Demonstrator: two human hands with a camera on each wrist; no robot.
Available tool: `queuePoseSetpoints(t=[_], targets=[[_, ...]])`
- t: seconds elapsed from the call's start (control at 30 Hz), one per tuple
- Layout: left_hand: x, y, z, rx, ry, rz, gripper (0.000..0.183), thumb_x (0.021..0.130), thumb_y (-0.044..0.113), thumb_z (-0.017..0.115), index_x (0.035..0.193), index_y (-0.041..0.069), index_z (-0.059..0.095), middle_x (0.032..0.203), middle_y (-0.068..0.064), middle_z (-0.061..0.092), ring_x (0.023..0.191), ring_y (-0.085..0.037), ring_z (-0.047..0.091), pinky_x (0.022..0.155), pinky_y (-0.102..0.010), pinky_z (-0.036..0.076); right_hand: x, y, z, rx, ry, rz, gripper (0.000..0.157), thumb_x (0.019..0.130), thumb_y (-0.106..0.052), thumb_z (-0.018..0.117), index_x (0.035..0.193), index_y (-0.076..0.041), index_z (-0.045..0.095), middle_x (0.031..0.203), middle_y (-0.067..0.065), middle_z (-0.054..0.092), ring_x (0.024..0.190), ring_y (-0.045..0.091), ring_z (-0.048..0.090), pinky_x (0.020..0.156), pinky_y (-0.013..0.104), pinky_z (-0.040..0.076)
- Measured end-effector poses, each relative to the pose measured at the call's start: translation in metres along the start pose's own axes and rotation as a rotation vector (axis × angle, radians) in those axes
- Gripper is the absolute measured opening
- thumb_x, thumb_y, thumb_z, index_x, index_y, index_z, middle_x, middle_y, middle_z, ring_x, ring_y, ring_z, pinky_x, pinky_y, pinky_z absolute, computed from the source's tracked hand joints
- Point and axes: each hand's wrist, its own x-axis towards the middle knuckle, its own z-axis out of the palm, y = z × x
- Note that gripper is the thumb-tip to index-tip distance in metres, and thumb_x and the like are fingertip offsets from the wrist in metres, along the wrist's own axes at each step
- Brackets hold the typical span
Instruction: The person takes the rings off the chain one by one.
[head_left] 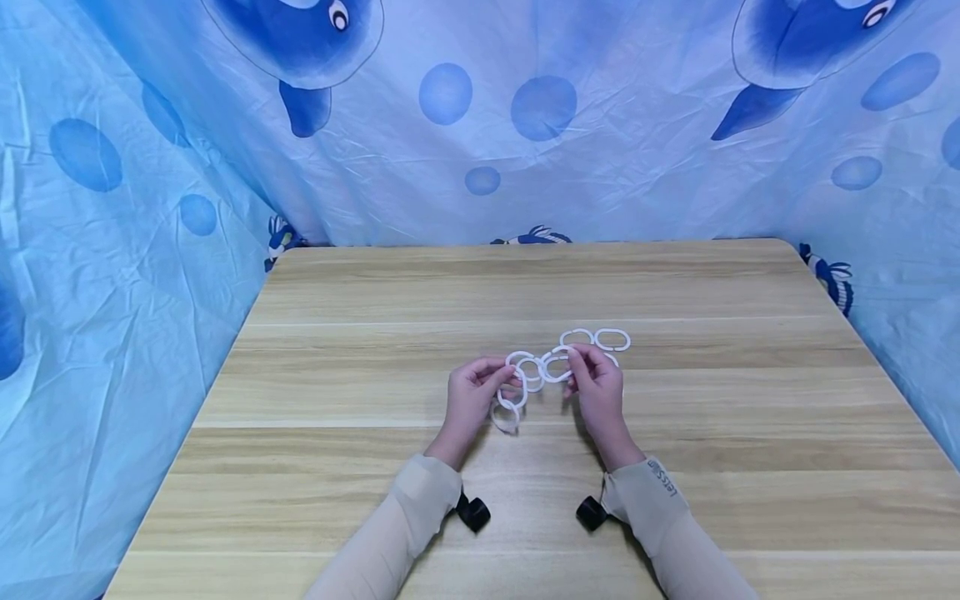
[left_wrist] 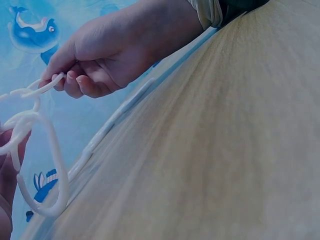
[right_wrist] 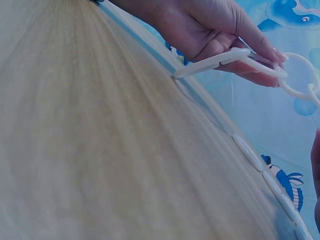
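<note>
Through my head feed, I see a wood-grain tabletop (head_left: 315, 358) bordered behind and on both sides by a crinkled blue curtain (head_left: 637, 183) printed with cartoon whales (head_left: 296, 42) and bubbles (head_left: 543, 108).

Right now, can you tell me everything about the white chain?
The chain is plastic-looking, white oval links hooked together, some showing small gaps. The left hand and right hand pinch it over the table, and links dangle by the left hand. I can't tell whether the flat links beyond the right hand join it.
</note>
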Motion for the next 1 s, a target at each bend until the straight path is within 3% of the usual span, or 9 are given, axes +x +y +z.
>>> queuePoseSetpoints(t=[0.37, 0.57, 0.77, 1.0], targets=[[-0.0008, 0.0007, 0.0009, 0.057, -0.027, 0.03, 0.017, 0.087, -0.006, 0.064, 0.098, -0.019, 0.061, 0.08, -0.021, 0.071, 0.062, -0.008, 0.069, 0.062, -0.025, 0.061, -0.0006, -0.0009, 0.0003, -0.016, -0.03, -0.053, 0.019, 0.094, -0.002, 0.059, 0.099, 0.016, 0.062, 0.07, 0.008, 0.057, 0.05, 0.005, 0.051, 0.041, 0.019, 0.05], [-0.0009, -0.0005, 0.0012, 0.073, -0.036, 0.004, 0.019, 0.086, -0.005, 0.065, 0.098, -0.018, 0.061, 0.08, -0.024, 0.071, 0.061, -0.008, 0.068, 0.061, -0.024, 0.061, -0.0013, -0.0002, 0.0001, -0.04, -0.037, -0.073, 0.018, 0.093, -0.001, 0.06, 0.099, 0.015, 0.063, 0.069, 0.0, 0.054, 0.05, 0.003, 0.051, 0.041, 0.019, 0.05], [-0.0012, -0.0009, 0.0013, 0.076, -0.042, -0.016, 0.017, 0.086, -0.005, 0.065, 0.096, -0.018, 0.062, 0.076, -0.018, 0.072, 0.06, -0.008, 0.068, 0.062, -0.024, 0.061, -0.0023, -0.0005, -0.0004, -0.071, -0.048, -0.082, 0.017, 0.093, -0.001, 0.06, 0.099, 0.014, 0.064, 0.067, -0.006, 0.053, 0.05, 0.003, 0.05, 0.042, 0.019, 0.051], [-0.0008, -0.0004, 0.0007, 0.081, -0.038, -0.018, 0.018, 0.087, -0.004, 0.065, 0.096, -0.019, 0.062, 0.077, -0.023, 0.071, 0.059, -0.008, 0.067, 0.06, -0.023, 0.061, -0.0031, -0.003, -0.0001, -0.095, -0.07, -0.082, 0.017, 0.093, -0.004, 0.062, 0.099, 0.012, 0.066, 0.069, 0.001, 0.056, 0.051, 0.005, 0.051, 0.043, 0.021, 0.052]])
